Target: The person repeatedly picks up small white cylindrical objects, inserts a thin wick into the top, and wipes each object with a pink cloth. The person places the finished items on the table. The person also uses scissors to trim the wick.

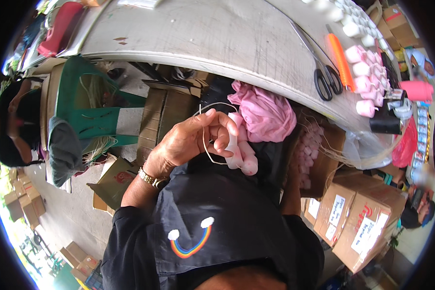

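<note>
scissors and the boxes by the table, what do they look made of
Scissors: apparently metal blades, thin, grey and slightly shiny, with glossy black handles, probably plastic. Boxes: brown corrugated cardboard by the look, matte, with folded flaps and white paper labels.

Your right hand is hidden below your black shirt (227, 217), only its forearm (291, 193) showing beside the box of pink rolls (308, 154), so its grip cannot be told.

We noted two brown cardboard cartons (355, 220) stacked at lower right, each bearing white rectangular labels (335, 210) and red print. An open brown box (324, 159) stood just above them. Further brown cartons (24, 200) lay at lower left.
</note>
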`<state>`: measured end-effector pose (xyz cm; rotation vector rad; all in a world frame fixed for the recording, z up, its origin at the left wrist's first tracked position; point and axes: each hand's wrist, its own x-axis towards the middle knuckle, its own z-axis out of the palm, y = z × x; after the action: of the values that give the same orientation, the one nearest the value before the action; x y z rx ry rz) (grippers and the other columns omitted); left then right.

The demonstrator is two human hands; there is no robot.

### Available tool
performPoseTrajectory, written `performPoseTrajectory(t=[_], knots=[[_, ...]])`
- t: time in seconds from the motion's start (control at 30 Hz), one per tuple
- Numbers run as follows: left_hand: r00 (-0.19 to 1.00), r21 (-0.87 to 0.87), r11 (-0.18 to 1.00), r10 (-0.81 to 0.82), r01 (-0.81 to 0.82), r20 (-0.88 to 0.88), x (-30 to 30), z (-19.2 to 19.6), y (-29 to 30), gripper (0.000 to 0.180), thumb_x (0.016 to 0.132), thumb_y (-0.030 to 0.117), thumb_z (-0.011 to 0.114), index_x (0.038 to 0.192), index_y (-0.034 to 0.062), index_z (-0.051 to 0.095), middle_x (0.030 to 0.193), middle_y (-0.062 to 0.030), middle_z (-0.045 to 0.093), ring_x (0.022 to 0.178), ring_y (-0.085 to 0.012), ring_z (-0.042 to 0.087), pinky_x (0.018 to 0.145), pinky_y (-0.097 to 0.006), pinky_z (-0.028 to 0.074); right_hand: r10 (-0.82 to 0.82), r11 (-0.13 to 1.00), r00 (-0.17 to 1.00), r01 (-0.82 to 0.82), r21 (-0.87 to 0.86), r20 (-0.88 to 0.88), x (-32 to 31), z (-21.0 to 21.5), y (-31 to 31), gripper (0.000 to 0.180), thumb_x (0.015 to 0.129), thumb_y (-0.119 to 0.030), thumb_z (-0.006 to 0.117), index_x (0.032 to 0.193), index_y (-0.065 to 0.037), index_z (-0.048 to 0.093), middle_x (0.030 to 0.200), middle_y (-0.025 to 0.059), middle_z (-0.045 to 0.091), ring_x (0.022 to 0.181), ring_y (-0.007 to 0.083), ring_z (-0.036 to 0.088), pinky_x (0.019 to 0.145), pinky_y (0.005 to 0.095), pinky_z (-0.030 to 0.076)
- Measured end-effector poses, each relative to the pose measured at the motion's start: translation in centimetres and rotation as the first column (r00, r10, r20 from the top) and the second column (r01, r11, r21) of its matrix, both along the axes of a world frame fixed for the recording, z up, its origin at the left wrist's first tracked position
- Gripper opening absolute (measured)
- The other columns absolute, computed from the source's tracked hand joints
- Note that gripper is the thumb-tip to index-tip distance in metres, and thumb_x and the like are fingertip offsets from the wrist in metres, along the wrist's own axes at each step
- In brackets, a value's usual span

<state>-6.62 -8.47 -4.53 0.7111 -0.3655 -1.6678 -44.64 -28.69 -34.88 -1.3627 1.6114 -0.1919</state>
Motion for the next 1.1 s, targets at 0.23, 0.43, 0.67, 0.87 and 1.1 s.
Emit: performPoseTrajectory(t=[0.23,0.43,0.67,0.87,1.1], knots=[[0.713,-0.043,0.998,-0.005,0.049,0.701,-1.7,-2.1,-4.2,0.03,0.102,0.029,0.048,0.112,0.0035,0.062,0.069,-0.0025,0.047,0.066,-0.0076,0.049,0.07,-0.032,0.053,-0.248,0.965,0.321,0.165,0.204,0.914,-3.3,13.7,1.1,0.048,0.089,-0.013,0.062,0.134,-0.008,0.046,0.125,0.0176,0.055,0.099,0.0284,0.058,0.085,0.0425,0.051],[-0.317,-0.146,0.944,0.241,0.294,0.918,-6.1,-6.1,-8.6,0.018,0.089,0.019,0.062,0.102,0.0066,0.059,0.062,-0.0103,0.062,0.052,-0.0217,0.064,0.046,-0.037,0.049,0.006,1.0,0.274,0.024,-0.013,0.962,5.6,23.1,1.2,0.054,0.086,-0.012,0.068,0.135,-0.006,0.046,0.12,0.0187,0.058,0.095,0.0274,0.059,0.085,0.0403,0.051],[-0.34,-0.13,0.921,0.263,0.367,0.903,-6.9,-7.1,-7.4,0.029,0.082,0.016,0.065,0.106,0.0052,0.054,0.063,-0.0131,0.065,0.058,-0.0298,0.068,0.047,-0.041,0.05,0.207,0.978,0.777,-0.146,-0.15,0.594,13.4,24.9,3.2,0.038,0.086,-0.016,0.072,0.118,0.0,0.06,0.103,0.0058,0.066,0.089,0.0093,0.06,0.072,0.0234,0.048],[0.09,-0.262,0.96,0.253,0.097,0.963,-3.2,-3.4,-5.0,0.02,0.099,0.024,0.051,0.103,0.0063,0.058,0.066,-0.0152,0.062,0.061,-0.0265,0.065,0.056,-0.037,0.049,-0.113,0.969,0.376,-0.162,0.185,0.92,13.6,26.8,3.5,0.03,0.086,-0.007,0.062,0.115,0.004,0.06,0.091,0.0093,0.065,0.069,0.0144,0.055,0.061,0.0284,0.043],[0.694,-0.386,0.921,0.241,0.058,0.679,-1.2,0.4,-4.4,0.038,0.105,0.032,0.042,0.109,0.0016,0.065,0.1,-0.0073,0.066,0.103,-0.0152,0.057,0.098,-0.031,0.042,-0.105,0.945,-0.325,-0.326,-0.007,0.94,13.5,34.0,3.7,0.048,0.084,-0.026,0.069,0.117,-0.001,0.045,0.093,0.0155,0.06,0.078,0.0216,0.056,0.072,0.0383,0.046]])
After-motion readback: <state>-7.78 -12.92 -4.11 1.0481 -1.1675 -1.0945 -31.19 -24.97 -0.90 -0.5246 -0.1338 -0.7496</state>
